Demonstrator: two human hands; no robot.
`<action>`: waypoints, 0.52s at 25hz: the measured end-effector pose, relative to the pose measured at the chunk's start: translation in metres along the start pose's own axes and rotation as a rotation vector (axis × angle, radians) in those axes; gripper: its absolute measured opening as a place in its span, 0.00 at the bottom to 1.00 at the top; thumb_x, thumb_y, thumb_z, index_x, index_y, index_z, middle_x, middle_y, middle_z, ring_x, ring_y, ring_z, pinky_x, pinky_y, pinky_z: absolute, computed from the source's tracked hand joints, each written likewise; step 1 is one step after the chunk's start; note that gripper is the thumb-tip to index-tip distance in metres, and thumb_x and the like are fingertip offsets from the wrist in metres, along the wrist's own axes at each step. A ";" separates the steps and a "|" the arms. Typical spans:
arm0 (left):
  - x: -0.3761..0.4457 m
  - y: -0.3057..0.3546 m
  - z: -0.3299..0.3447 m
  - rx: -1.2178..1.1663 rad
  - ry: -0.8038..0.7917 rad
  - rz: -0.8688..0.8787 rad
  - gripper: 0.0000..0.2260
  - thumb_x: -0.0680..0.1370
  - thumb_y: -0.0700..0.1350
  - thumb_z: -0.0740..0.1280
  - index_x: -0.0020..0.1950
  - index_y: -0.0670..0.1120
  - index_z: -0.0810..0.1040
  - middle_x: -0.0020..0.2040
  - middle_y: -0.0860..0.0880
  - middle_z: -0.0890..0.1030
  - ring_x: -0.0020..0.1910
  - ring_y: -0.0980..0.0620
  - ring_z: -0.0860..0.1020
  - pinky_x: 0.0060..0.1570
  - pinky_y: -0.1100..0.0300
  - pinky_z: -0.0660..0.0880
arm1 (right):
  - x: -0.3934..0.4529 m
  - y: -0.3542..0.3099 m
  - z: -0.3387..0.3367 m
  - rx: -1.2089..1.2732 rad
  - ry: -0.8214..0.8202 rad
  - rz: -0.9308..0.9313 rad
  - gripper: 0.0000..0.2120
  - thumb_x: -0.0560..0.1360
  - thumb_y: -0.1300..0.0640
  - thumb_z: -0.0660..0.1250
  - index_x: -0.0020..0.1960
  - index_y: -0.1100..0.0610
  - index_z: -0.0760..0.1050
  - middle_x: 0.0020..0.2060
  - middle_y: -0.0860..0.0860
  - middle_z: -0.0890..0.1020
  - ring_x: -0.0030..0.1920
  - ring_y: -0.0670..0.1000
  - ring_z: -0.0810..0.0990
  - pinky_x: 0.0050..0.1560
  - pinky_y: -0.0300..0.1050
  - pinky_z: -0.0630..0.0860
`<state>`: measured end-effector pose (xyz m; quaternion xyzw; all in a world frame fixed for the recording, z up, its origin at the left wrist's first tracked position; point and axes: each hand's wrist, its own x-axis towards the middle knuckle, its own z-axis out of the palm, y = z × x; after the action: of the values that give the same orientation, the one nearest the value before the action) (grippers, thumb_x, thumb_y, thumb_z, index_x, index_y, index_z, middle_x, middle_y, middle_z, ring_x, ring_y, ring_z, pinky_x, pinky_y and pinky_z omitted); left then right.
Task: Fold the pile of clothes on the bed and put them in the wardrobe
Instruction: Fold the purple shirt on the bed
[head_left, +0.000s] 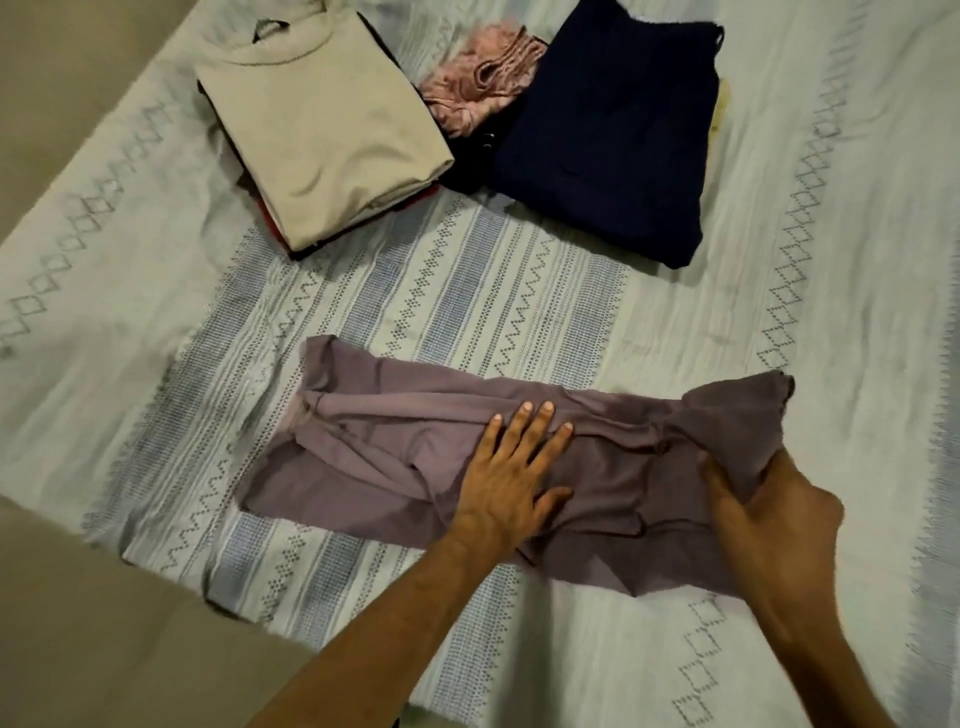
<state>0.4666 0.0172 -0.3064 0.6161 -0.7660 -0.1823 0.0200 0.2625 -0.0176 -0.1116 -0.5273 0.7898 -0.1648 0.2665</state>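
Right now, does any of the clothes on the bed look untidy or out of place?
Yes. The pink garment lies crumpled and unfolded between the folded beige shirt and the folded navy garment. The purple garment is wrinkled, but the left hand presses it and the right hand grips its end.

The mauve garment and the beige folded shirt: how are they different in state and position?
The mauve garment lies wrinkled and half folded, near the person; the beige folded shirt is smooth, folded, and farther away. The mauve garment is under the hands, left hand pressing, right hand gripping; the beige shirt tops a stack, untouched. Both lie on the bedspread.
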 end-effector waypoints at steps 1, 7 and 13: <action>-0.003 -0.001 -0.003 -0.047 0.016 0.011 0.33 0.83 0.65 0.54 0.86 0.55 0.52 0.86 0.49 0.50 0.85 0.46 0.47 0.82 0.41 0.47 | -0.006 -0.013 0.009 -0.014 -0.002 -0.043 0.12 0.79 0.56 0.71 0.56 0.63 0.77 0.35 0.51 0.79 0.36 0.59 0.78 0.38 0.45 0.67; -0.018 -0.042 -0.021 -1.197 0.148 -0.486 0.17 0.84 0.54 0.63 0.73 0.58 0.76 0.70 0.50 0.80 0.69 0.50 0.78 0.73 0.47 0.71 | -0.025 -0.049 0.150 -0.379 -0.252 -0.231 0.30 0.78 0.61 0.66 0.77 0.60 0.58 0.61 0.58 0.81 0.47 0.60 0.85 0.43 0.53 0.81; -0.005 -0.055 -0.033 -1.490 -0.144 -0.726 0.27 0.67 0.71 0.76 0.61 0.62 0.78 0.57 0.51 0.86 0.59 0.50 0.84 0.66 0.42 0.77 | -0.048 -0.029 0.187 -0.202 -0.351 -0.207 0.32 0.74 0.54 0.72 0.73 0.54 0.61 0.65 0.55 0.66 0.50 0.57 0.82 0.44 0.52 0.85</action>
<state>0.5279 0.0037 -0.2914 0.6373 -0.1977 -0.6757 0.3134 0.4097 0.0190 -0.2342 -0.6503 0.6852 -0.0171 0.3275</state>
